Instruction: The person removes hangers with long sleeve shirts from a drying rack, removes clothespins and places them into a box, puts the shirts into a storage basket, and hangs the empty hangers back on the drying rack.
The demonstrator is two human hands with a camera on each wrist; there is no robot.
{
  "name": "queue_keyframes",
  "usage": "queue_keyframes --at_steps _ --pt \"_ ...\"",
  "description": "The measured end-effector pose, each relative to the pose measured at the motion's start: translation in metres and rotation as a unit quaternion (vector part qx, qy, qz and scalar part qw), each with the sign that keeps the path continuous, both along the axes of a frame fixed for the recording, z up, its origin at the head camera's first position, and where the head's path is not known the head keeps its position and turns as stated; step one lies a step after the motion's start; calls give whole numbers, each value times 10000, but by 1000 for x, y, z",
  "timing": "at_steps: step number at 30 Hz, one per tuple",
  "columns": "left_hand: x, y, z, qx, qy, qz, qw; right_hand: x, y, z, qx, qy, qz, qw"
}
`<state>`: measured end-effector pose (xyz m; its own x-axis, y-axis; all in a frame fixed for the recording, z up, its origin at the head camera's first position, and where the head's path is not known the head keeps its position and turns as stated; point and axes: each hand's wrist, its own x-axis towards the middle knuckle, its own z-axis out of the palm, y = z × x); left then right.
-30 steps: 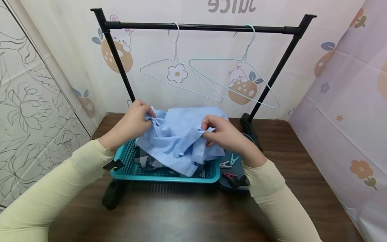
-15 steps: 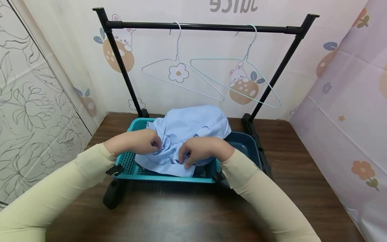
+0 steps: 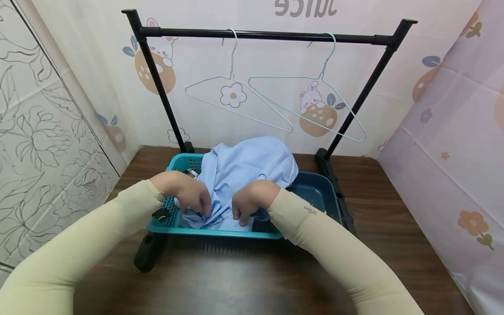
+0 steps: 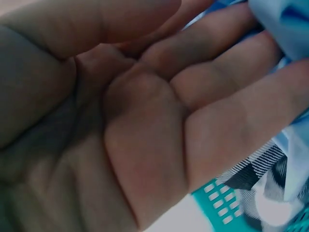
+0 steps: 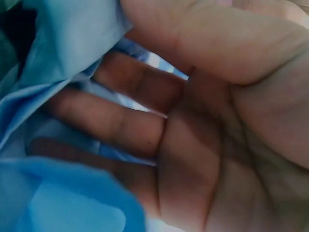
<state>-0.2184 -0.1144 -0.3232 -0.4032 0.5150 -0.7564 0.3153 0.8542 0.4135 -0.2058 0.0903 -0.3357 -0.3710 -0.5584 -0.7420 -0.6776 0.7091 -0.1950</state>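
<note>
A light blue shirt (image 3: 248, 166) lies bunched over the teal basket (image 3: 220, 234), draping past its back rim. My left hand (image 3: 189, 194) reaches down into the shirt's front folds. In the left wrist view that hand's fingers (image 4: 231, 72) stretch out to the blue cloth, with the thumb apart from them. Close beside it, my right hand (image 3: 252, 201) holds a fold near the basket's front. The right wrist view shows its fingers (image 5: 111, 121) running under the cloth and the thumb at the cloth's edge. Fingertips of both hands are hidden in the fabric.
Dark patterned cloth (image 3: 190, 173) lies under the shirt. A navy tray (image 3: 315, 188) stands right of the basket. Above, a black rack bar (image 3: 275, 34) carries a white wire hanger (image 3: 236, 114) and a mint hanger (image 3: 307, 120). A black clip (image 3: 160, 214) sits by the basket's left side.
Both hands have let go of the upper folds and come down toward the basket's front, closer together. The shirt has slumped back and to the right, uncovering the basket's back left corner.
</note>
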Motion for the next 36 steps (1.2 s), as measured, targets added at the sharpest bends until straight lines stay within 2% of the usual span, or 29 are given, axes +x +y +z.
queue_keyframes --at_steps 4,8,12,16,19,21,24,26,28,29,32,36 --pt "-4 5 -6 -164 -395 102 9990 -3 -2 -3 140 18 -101 9998" --pt "-7 7 -4 -126 -515 248 9983 -3 -2 0 44 -54 56 10000" --pt "-12 5 9 1 -521 639 9966 -2 8 8 -620 66 -145 9979" --pt "-18 3 28 292 -64 794 9964 -4 25 22 -1517 148 -445 9873" --pt "-22 1 42 681 689 677 9930 -7 40 33 -2174 320 -519 9742" --pt "-26 -1 49 968 1269 580 9855 -10 51 40 -2576 583 -592 9627" --pt "-33 0 52 1337 2196 381 9656 -14 68 47 -3062 1072 -792 9426" --pt "-39 1 52 1461 2619 343 9534 -18 78 50 -3288 1409 -1037 9280" --pt "-46 2 50 1504 2883 368 9449 -21 87 52 -3425 1758 -1320 9134" --pt "-50 2 49 1483 2925 407 9438 -23 92 52 -3461 1907 -1475 9067" --pt "-59 4 48 1322 2961 475 9448 -31 103 50 -3450 2301 -2005 8876" --pt "-73 7 44 1139 3001 491 9458 -46 119 42 -3149 2722 -2734 8671"
